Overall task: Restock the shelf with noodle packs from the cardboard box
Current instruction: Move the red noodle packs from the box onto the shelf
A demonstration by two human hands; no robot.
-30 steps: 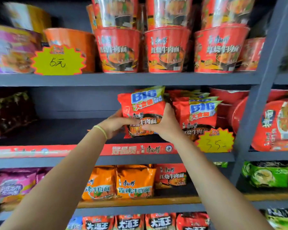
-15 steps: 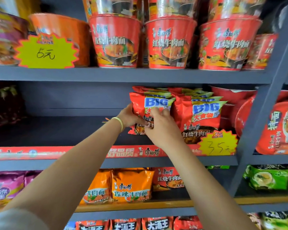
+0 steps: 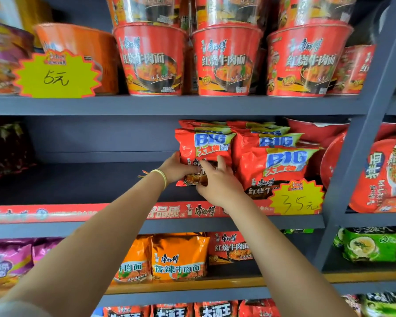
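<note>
A red "BIG" noodle pack stands upright on the middle grey shelf, pressed against a row of the same red packs to its right. My left hand grips the pack's lower left edge; a yellow band circles that wrist. My right hand covers the pack's lower front, fingers curled onto it. The cardboard box is out of view.
Red noodle cups fill the shelf above, with a yellow 5-yuan tag. A yellow 3.5 tag hangs on the shelf lip. Orange packs sit below. A grey upright post stands right. Bare shelf extends left of the pack.
Both hands carried the red pack rightward and deeper onto the shelf until it stood against the row of matching packs. The view has moved closer to the shelf.
</note>
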